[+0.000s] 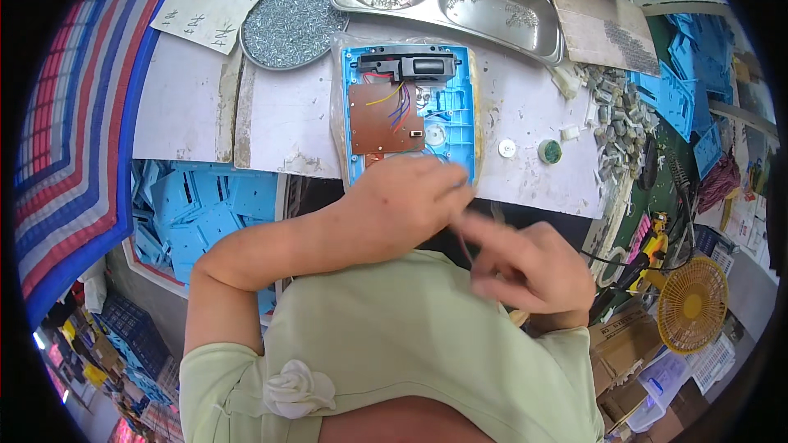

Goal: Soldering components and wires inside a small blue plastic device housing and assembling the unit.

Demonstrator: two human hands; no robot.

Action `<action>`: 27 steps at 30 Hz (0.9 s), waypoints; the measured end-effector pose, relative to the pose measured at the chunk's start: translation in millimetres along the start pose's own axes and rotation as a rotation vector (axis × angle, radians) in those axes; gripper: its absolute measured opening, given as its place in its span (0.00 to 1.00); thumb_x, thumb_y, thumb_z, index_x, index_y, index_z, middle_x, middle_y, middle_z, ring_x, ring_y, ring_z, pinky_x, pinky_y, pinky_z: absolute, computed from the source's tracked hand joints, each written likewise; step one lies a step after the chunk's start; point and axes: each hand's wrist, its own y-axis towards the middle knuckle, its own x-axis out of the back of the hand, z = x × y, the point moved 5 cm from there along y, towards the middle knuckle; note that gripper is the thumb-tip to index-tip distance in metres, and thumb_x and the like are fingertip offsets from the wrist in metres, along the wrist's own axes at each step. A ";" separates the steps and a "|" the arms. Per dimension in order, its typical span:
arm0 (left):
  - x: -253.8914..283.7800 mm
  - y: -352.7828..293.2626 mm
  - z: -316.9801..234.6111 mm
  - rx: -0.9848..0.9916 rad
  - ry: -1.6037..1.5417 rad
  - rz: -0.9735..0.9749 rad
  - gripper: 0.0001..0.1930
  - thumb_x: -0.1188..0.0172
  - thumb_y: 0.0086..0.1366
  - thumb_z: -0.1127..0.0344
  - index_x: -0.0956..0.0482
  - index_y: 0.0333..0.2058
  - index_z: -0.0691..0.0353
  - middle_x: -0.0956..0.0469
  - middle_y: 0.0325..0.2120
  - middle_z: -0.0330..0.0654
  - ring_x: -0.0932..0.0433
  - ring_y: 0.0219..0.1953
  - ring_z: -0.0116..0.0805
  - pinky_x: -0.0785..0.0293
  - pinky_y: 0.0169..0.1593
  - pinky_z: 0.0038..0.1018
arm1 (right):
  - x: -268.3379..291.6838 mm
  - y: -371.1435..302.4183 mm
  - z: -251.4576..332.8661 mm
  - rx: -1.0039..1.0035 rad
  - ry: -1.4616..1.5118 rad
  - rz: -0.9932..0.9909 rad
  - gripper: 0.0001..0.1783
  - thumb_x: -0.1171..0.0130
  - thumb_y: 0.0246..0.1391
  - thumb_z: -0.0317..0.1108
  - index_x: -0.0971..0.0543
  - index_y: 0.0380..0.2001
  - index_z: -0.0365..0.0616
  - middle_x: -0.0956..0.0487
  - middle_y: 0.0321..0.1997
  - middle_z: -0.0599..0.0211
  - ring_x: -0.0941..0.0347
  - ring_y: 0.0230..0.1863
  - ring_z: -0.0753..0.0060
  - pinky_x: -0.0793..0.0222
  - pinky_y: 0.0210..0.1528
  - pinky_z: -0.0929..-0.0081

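A light-blue plastic housing (pixel 463 123) lies open on the bench before me. Inside it are a brown circuit board (pixel 384 119) with yellow, blue and red wires, and a black plastic module (pixel 427 68) along the far end. My left hand (pixel 410 201) is bent over the housing's near right corner, fingers curled together; what they pinch is hidden. Just right of it, off the housing's near edge, my right hand (pixel 529 267) is blurred by motion, its index finger pointing toward the left fingertips. A thin reddish strand (pixel 465 248), perhaps a wire, shows between the hands.
A round tray of small metal screws (pixel 295 20) and a steel compartment tray (pixel 501 12) stand at the back. To the right are a white disc (pixel 506 148), a small green-filled cup (pixel 550 151) and a pile of small metallic parts (pixel 616 119). Blue panels (pixel 193 209) fill a bin at left.
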 end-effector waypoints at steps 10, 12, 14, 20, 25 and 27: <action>33.7 -64.3 12.9 0.128 0.272 -0.152 0.10 0.30 0.55 0.67 0.20 0.34 0.59 0.27 0.26 0.40 0.25 0.28 0.42 0.32 0.30 0.36 | -40.1 59.9 -10.4 0.492 -0.556 -0.297 0.20 0.30 0.45 0.36 0.16 0.44 0.48 0.24 0.37 0.72 0.30 0.43 0.63 0.39 0.53 0.54; 39.0 -82.6 21.4 0.261 0.317 -0.237 0.10 0.29 0.54 0.67 0.21 0.32 0.58 0.28 0.25 0.40 0.26 0.27 0.43 0.33 0.29 0.37 | -57.0 66.8 -1.8 0.482 -0.583 -0.340 0.18 0.30 0.46 0.36 0.16 0.43 0.46 0.24 0.37 0.71 0.30 0.43 0.64 0.39 0.53 0.55; 35.0 -95.6 23.5 0.328 0.324 -0.213 0.10 0.28 0.54 0.66 0.22 0.30 0.58 0.28 0.24 0.41 0.26 0.27 0.43 0.33 0.29 0.38 | -67.1 73.5 0.9 0.492 -0.559 -0.339 0.18 0.30 0.46 0.35 0.16 0.43 0.44 0.24 0.36 0.71 0.30 0.43 0.64 0.39 0.52 0.55; 1.9 -118.7 13.6 0.272 0.126 0.079 0.08 0.31 0.56 0.67 0.24 0.28 0.59 0.31 0.24 0.41 0.27 0.26 0.44 0.30 0.30 0.38 | -92.3 78.0 6.2 0.494 -0.473 -0.296 0.17 0.28 0.45 0.36 0.18 0.40 0.47 0.25 0.37 0.70 0.30 0.43 0.63 0.40 0.50 0.55; 37.1 -112.9 22.5 0.337 -0.028 0.156 0.10 0.30 0.57 0.64 0.20 0.36 0.58 0.25 0.27 0.42 0.22 0.31 0.45 0.26 0.34 0.39 | -97.1 79.0 6.9 0.457 -0.549 -0.338 0.15 0.28 0.42 0.37 0.21 0.34 0.49 0.24 0.38 0.69 0.31 0.44 0.61 0.42 0.49 0.54; 46.4 -89.6 28.1 0.315 -0.033 -0.093 0.10 0.30 0.59 0.65 0.19 0.37 0.57 0.23 0.30 0.42 0.21 0.33 0.46 0.25 0.35 0.39 | -93.8 78.4 11.0 0.451 -0.548 -0.324 0.15 0.29 0.42 0.38 0.21 0.34 0.49 0.24 0.39 0.68 0.31 0.44 0.60 0.41 0.49 0.54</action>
